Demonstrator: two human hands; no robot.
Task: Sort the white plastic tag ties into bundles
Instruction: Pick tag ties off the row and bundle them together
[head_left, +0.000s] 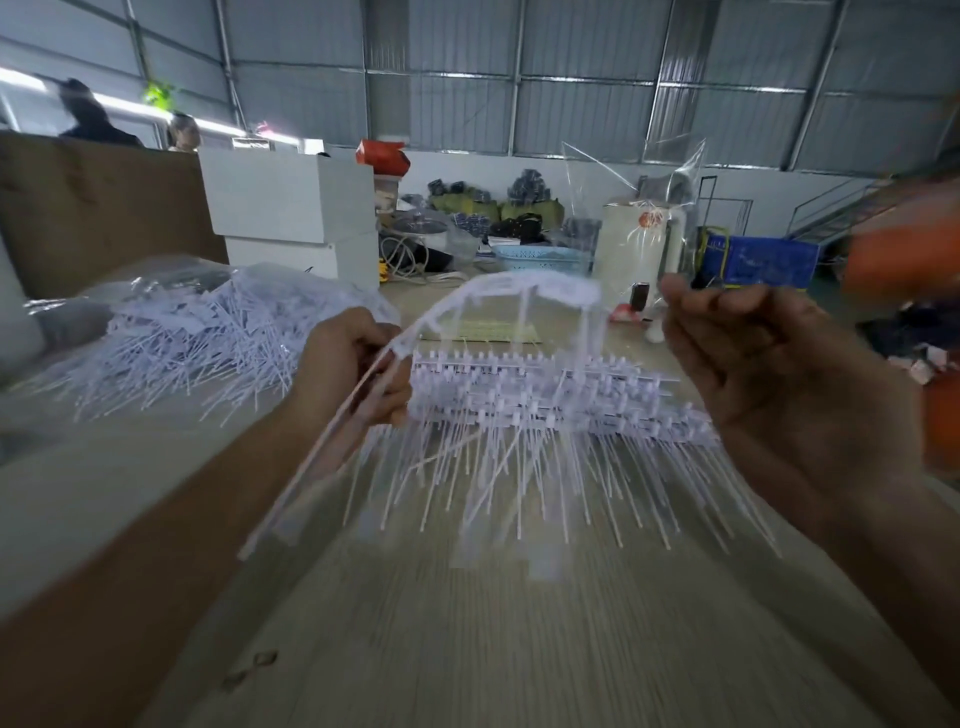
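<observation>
On the pale table (519, 649) a loose heap of white tag ties (197, 332) lies at ten o'clock, aligned rows of ties (545, 405) sit centrally, the left hand (353, 364) grips a tie strip (363, 379), and the right hand (769, 358), at three o'clock, hangs loosely curled, holding nothing.

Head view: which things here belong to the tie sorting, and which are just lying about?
Job:
left hand gripping a strip of ties
right hand
stacked ties
loose tie heap

Lying about:
blue basket
white boxes
clear bag
</observation>
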